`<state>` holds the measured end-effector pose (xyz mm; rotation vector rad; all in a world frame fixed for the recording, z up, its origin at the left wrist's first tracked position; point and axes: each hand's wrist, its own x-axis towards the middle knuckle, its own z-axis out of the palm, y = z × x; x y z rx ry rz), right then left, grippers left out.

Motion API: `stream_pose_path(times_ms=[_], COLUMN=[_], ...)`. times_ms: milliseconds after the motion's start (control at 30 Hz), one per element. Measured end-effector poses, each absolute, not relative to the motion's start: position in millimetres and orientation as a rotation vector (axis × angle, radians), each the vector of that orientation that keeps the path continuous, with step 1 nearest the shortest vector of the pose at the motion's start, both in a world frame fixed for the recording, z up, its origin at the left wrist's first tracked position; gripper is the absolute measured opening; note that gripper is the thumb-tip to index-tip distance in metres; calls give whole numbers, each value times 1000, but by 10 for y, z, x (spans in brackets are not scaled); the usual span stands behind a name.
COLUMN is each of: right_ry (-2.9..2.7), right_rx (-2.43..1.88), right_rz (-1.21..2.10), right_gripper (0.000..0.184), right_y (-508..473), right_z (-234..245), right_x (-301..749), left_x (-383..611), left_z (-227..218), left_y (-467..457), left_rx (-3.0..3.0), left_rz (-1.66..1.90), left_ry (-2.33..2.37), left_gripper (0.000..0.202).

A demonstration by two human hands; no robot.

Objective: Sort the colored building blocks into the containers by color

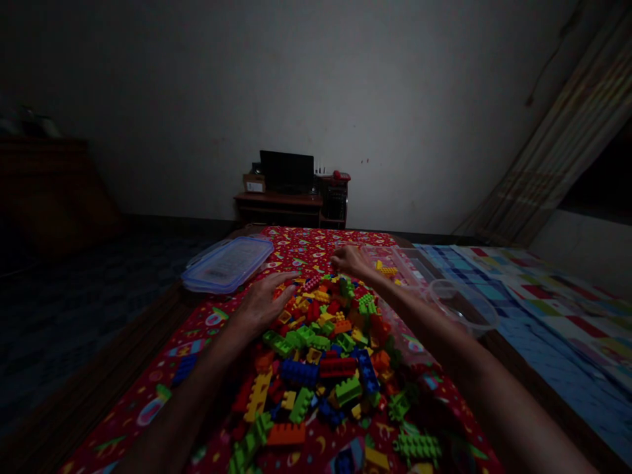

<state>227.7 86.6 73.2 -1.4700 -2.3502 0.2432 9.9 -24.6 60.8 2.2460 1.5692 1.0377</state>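
Observation:
A big heap of plastic building bricks (320, 342) in red, yellow, green, blue and orange lies on a red patterned cloth (207, 322) over a table. My left hand (264, 303) rests flat on the heap's far left edge, fingers stretched out. My right hand (351, 260) reaches to the far side of the heap, fingers curled down onto the bricks; whether it holds one is unclear. A clear plastic box (434, 283) lies on its side beside my right forearm, with a few bricks inside.
A clear lid with a blue rim (227, 263) lies at the table's left back. A mat with coloured squares (543, 309) covers the floor at right. A low desk with a dark monitor (287, 172) stands at the far wall. The room is dim.

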Motion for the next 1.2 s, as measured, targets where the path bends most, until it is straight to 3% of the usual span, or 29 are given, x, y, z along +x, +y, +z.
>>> stream_pose_path(times_ms=[100,267,600,733,833,900,1033,1200], right_ry=[-2547,-2658,-2236,-2149,-2240,-2364,-2604,-2530], right_rx=[-1433,-1343,-1406,-1391,-1287,-1240,-1277,-1507], right_rz=[133,269,341,453,445,374,285,425], right_gripper=[26,19,27,20,37,39,27,21], right_y=[738,698,634,674,681,663,633,661], right_z=[576,412,553,590,548,494,374,338], right_x=[2114,2027,2332,2448,2437,2371,2165,2018], left_x=[60,-135,-223,-203,-186,-171,-132,-83], left_z=[554,354,105,122,151,180,215,183], left_y=[-202,-35,134,130,107,87,70,99], left_rx=[2266,2250,2283,2319,2309,2254,2066,1851], left_rz=[1032,883,745,740,773,844,985,1084], left_ry=[1569,1669,1621,1703,1720,1711,1655,1559], left_gripper=[44,39,28,22,21,23,32,52])
